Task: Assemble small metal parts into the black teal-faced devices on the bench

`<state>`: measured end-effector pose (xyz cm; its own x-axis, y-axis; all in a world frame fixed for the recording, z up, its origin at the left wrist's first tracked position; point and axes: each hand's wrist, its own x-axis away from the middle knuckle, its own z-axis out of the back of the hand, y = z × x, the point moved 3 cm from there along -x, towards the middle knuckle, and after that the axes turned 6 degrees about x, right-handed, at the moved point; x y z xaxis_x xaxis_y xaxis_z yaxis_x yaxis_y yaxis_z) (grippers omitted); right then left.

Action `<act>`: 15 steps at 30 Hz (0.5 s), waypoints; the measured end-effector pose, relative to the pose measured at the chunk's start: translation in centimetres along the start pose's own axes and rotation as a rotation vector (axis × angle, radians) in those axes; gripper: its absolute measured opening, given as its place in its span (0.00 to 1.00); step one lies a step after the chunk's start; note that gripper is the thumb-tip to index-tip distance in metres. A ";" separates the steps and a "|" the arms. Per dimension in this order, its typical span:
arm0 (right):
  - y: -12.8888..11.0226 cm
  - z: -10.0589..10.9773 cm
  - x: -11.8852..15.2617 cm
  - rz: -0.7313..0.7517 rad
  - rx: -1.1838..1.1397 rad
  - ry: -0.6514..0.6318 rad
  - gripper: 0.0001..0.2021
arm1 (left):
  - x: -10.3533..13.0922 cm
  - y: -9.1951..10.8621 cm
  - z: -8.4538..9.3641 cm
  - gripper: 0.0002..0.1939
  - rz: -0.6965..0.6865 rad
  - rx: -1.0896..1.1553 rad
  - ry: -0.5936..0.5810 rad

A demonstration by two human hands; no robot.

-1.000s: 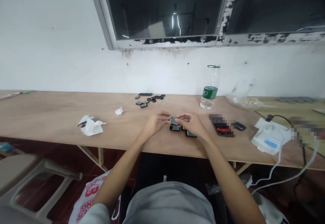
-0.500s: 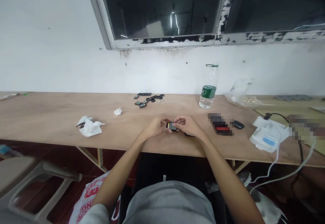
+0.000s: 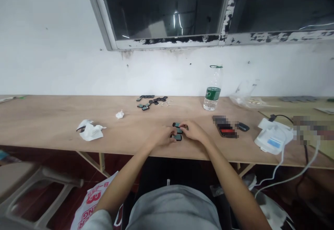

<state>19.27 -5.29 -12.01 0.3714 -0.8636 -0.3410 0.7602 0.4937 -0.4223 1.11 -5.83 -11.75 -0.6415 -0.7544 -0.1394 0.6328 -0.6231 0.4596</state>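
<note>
Three small black rectangular pieces with grey-green faces lie in a short column on the table between my hands: a far piece [image 3: 176, 124], a middle piece [image 3: 179, 131] and a near piece [image 3: 177, 137]. Curled from the left, my left hand [image 3: 164, 135] has its fingertips at the left end of the middle piece, and its thumb is beside the near piece. My right hand [image 3: 192, 130] pinches at the right end of the middle piece. Fingers partly cover the ends of the pieces. What exactly the pieces are cannot be made out.
Similar dark pieces [image 3: 145, 108] and tiny white bits [image 3: 164, 103] lie farther back. A water bottle [image 3: 212, 98] stands by the wall. To the right are a pixelated phone-like object [image 3: 225, 127], a black fob-like item [image 3: 243, 127] and a white box [image 3: 272, 141] with cables. Crumpled tissue [image 3: 92, 131] lies left.
My hands held one piece close together before; now they are around three pieces in a column. The left hand has turned flatter over the table. The camera view has shifted slightly.
</note>
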 end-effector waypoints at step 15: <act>0.2 -0.9 0.1 -0.013 0.061 -0.052 0.03 | -0.3 -8.7 2.8 0.13 0.181 0.140 0.178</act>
<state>19.04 -5.21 -12.90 0.3874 -0.8747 -0.2912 0.7957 0.4768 -0.3735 -5.44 0.43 -13.26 -0.4294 -0.8829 -0.1901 0.6564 -0.4497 0.6057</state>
